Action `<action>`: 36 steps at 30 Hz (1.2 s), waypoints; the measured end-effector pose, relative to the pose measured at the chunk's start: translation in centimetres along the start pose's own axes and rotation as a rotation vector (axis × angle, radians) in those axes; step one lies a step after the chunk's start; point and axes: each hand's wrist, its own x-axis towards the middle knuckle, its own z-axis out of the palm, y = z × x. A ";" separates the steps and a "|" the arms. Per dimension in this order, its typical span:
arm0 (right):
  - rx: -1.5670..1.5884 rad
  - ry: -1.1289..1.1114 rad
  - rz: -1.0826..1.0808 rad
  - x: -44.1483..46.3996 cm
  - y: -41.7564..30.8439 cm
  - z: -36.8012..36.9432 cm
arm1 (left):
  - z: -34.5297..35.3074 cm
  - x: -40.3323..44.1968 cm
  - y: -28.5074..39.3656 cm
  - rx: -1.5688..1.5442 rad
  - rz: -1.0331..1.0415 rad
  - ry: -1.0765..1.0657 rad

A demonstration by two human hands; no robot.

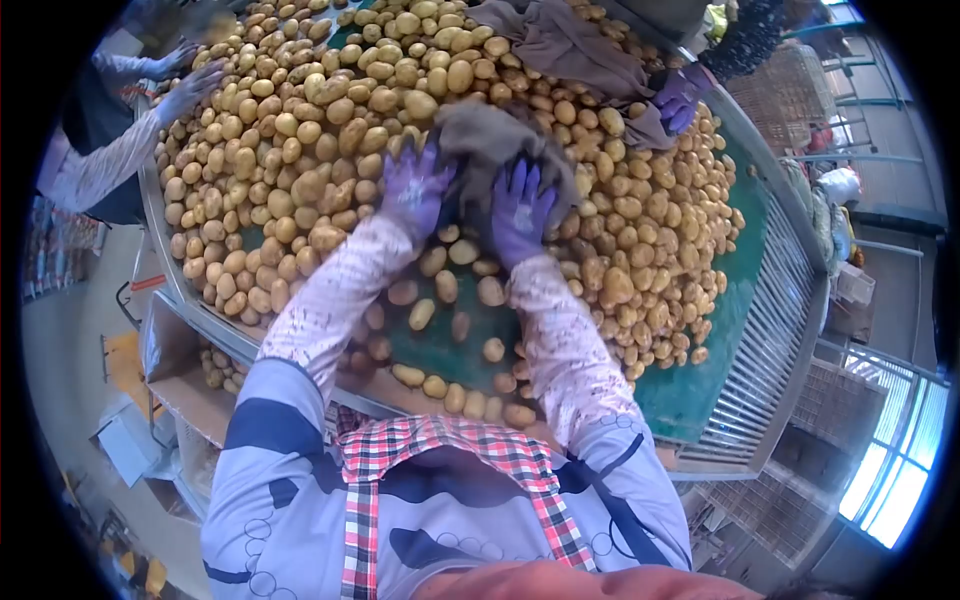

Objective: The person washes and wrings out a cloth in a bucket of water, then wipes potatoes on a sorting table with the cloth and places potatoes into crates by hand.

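Observation:
My left hand [416, 188], in a purple glove, has its fingers spread over the potatoes [350, 135] at the left edge of a crumpled grey-brown cloth [485, 135]. My right hand [521, 208], gloved the same way, lies with fingers stretched out on the lower right part of that cloth. The cloth rests on the heap of potatoes and looks slightly blurred. Below and between my forearms, loose potatoes [447, 287] are scattered on the green surface [440, 345]. What lies under my palms is hidden.
A second cloth [570, 50] lies on the heap at the back, beside another person's purple glove [680, 100]. Two gloved hands of a person [190, 92] reach in at the far left. A slatted metal grille [770, 320] borders the right side; a cardboard box [190, 385] stands front left.

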 end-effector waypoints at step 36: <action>-0.025 -0.126 -0.213 -16.4 -10.9 -7.9 | -3.9 -22.2 -4.2 -0.016 -0.325 -0.146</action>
